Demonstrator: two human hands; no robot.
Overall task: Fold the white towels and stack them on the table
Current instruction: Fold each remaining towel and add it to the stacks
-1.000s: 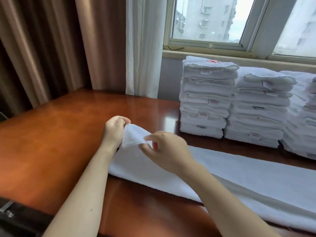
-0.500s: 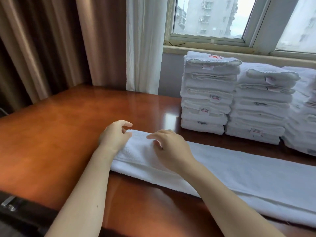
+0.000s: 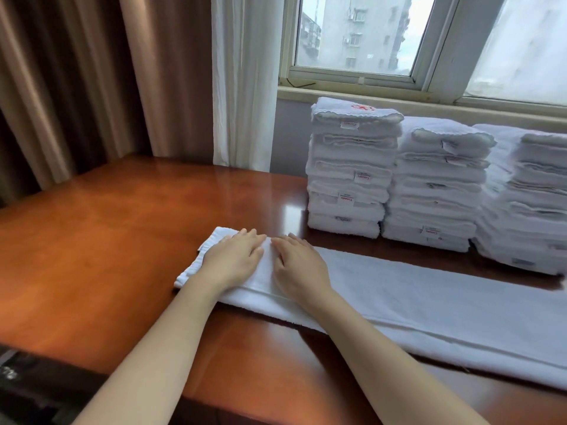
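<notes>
Reddish-brown polished wood forms the surface [image 3: 107, 240], filling the lower view; behind it hang brown curtains [image 3: 61, 87] and a white sheer curtain [image 3: 242, 81] beside a window [image 3: 356, 35]; a long white towel [image 3: 429, 302], folded into a narrow strip, lies across the surface from near its middle to the right edge of view; three stacks of folded white towels [image 3: 435, 188] stand side by side under the window, just behind the strip; the left grip [image 3: 233, 259] and the right grip [image 3: 299, 265] lie spread flat, palms down and fingers straight, pressing on the strip's left end, close beside each other.
</notes>
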